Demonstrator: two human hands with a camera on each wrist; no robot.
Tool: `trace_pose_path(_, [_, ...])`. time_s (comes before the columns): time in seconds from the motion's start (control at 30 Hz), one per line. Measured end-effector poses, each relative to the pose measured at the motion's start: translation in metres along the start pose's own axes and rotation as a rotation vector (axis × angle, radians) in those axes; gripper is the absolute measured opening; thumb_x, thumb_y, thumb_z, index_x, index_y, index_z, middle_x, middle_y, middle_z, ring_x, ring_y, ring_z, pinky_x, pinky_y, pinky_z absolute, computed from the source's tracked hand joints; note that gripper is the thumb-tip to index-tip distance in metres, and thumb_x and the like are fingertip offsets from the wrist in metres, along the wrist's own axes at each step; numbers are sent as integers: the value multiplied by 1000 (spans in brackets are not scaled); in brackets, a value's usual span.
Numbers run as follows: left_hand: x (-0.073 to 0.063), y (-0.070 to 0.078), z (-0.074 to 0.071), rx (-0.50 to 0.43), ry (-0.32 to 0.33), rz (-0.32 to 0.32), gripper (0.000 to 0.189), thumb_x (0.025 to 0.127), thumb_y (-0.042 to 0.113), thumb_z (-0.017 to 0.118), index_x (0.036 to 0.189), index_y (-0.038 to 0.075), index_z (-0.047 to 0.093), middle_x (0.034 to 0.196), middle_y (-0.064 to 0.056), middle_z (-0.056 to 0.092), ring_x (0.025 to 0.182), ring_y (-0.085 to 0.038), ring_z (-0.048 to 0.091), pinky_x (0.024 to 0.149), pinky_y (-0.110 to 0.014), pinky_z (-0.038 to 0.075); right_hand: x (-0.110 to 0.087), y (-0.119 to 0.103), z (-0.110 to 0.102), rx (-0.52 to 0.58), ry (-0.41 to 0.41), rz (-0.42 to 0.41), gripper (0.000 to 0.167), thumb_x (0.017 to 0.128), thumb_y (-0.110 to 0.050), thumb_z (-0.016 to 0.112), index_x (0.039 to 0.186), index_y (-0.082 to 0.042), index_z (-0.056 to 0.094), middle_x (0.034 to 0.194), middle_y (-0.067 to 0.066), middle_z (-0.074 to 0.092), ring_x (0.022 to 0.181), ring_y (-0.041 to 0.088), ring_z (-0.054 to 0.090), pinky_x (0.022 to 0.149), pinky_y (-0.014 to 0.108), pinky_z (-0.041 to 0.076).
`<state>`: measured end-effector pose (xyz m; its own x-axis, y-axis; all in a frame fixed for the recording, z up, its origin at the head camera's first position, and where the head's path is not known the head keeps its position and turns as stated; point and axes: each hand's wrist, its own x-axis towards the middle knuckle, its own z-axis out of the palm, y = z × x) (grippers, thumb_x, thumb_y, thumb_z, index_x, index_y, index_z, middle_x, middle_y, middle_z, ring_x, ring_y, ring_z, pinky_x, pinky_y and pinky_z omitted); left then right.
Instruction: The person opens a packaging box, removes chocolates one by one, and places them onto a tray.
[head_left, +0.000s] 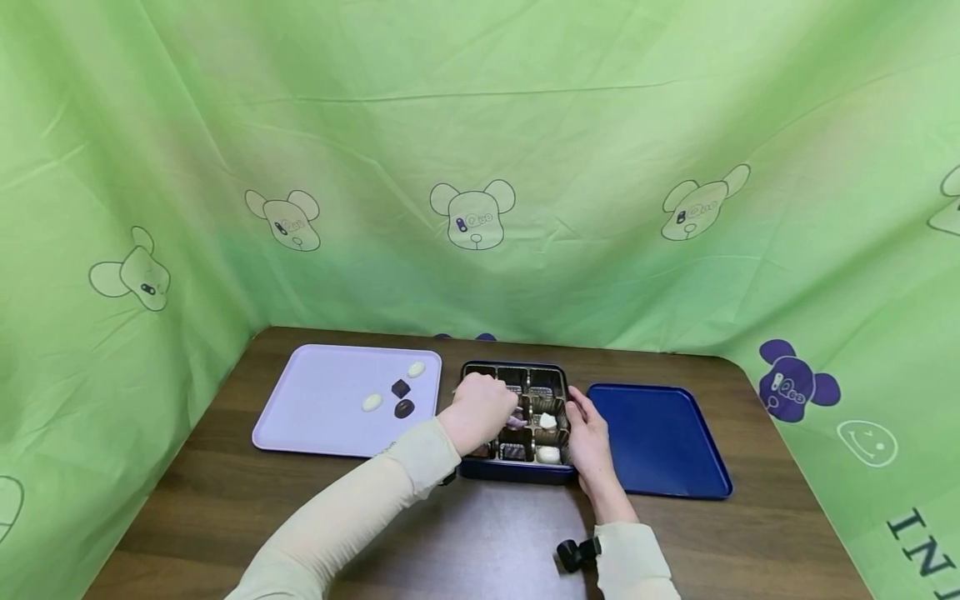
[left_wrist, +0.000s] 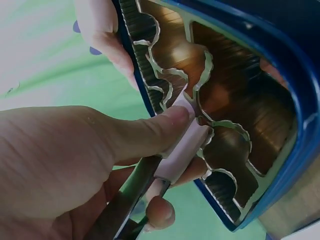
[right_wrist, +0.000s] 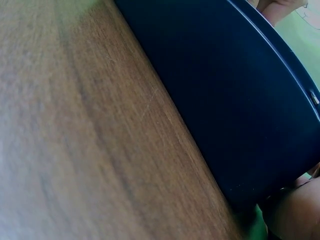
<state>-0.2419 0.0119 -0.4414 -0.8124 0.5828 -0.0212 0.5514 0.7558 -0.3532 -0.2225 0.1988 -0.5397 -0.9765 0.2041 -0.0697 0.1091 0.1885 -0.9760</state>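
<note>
My left hand point(head_left: 483, 407) grips a pair of tongs point(left_wrist: 131, 192) with metal arms and lilac tips, its thumb pressing on one tip. The tips reach over a dark blue chocolate box point(head_left: 517, 472), close above the dividers of its gold-brown insert. Whether a chocolate sits between the tips I cannot tell. White chocolates point(head_left: 548, 455) lie in compartments on the box's right; the left hand hides part of the left side. My right hand point(head_left: 592, 442) rests along the box's right wall, its fingers extended against the outside. In the right wrist view, the box's dark wall point(right_wrist: 215, 95) fills much of the picture.
On the left lies a lilac tray point(head_left: 330, 400) bearing white chocolates point(head_left: 372, 402) and dark chocolates point(head_left: 404, 408). A dark blue lid point(head_left: 660, 442) is right of the box. Everything stands on a wooden table point(head_left: 480, 542), with a green cloth point(head_left: 480, 283) behind.
</note>
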Motion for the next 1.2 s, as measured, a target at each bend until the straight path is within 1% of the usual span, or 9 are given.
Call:
trace_pose_path(0.23, [-1,-5,2,-1,32,12,14,89,19,72,86,31,77,82,8,73,65,-13,65,52,-35,53,0,-1,0,15,2,-3,47,110,-20,41,155,-7,38,157,22,37,146,35,32,118,49,25])
trace_pose_path(0.4, [-4,-10,-1,-19,41,14,13,89,17,71,87,29,77,82,6,73,64,-14,65,54,-36,54,0,-1,-1,4,-6,3,47,111,-20,40,156,-8,37,159,21,35,147,35,31,119,50,24])
trace_pose_path(0.53, [-7,-12,-5,-29,66,8,15,90,16,70,87,29,77,81,6,72,63,-14,64,54,-36,54,0,0,-1,2,-15,4,47,111,-20,40,156,-9,36,159,21,33,147,36,30,119,52,24])
trace_pose_path(0.63, [-9,-14,-7,-28,89,1,15,90,17,70,84,28,77,79,5,72,62,-14,64,53,-36,53,1,0,-1,1,-17,2,47,111,-21,40,156,-8,36,160,21,33,148,37,29,119,52,23])
trace_pose_path(0.8, [-12,-17,-8,-42,110,-11,11,90,20,73,81,26,76,77,4,71,60,-16,63,51,-37,52,1,0,-1,2,-18,-4,47,111,-21,40,156,-8,36,160,21,33,148,37,29,119,52,23])
trace_pose_path(0.9, [-14,-19,-9,-49,134,-14,10,90,22,74,80,25,75,75,4,71,59,-16,63,49,-37,51,1,0,-1,4,-16,-5,47,111,-20,40,156,-8,36,159,21,34,148,37,29,119,52,23])
trace_pose_path(1.07, [-18,-23,-15,-54,172,-28,17,89,16,70,76,25,75,73,4,71,58,-16,64,47,-38,50,1,1,-1,3,-14,-3,47,111,-20,40,156,-8,36,159,21,33,148,37,29,119,52,23])
trace_pose_path(1.2, [-21,-26,-18,-76,160,-35,18,87,13,69,74,24,74,71,4,70,57,-16,64,47,-39,50,1,0,-1,4,-7,-3,48,110,-21,41,156,-7,36,159,22,34,147,38,29,119,53,23])
